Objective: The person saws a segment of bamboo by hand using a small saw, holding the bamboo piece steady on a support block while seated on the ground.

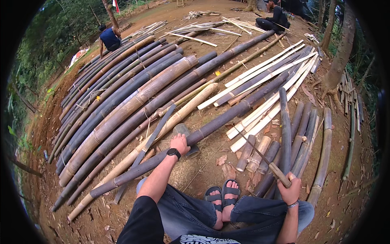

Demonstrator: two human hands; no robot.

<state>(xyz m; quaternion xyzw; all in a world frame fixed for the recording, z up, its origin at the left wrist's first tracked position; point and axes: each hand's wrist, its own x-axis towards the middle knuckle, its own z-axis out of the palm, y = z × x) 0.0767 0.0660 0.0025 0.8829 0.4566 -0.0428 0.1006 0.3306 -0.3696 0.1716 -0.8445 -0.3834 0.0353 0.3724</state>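
Note:
A long dark bamboo pole (215,123) lies diagonally in front of me, across a short bamboo piece (181,129). My left hand (180,144), with a black watch at the wrist, is closed over the pole where it crosses that piece. In my right hand (289,189) is a machete (262,153), held by its wooden handle. Its thin dark blade points up and to the left, above short cut bamboo pieces (259,153), apart from the pole. Just below my left hand, a flat dark bamboo strip (152,136) leans across a pale pole (172,118).
A wide row of bamboo poles (134,93) fills the left side. Pale split strips (260,114) lie ahead to the right, near a tree trunk (337,53). One person (109,38) bends at the far left; another (277,18) sits at the far end. My sandalled feet (221,199) are below.

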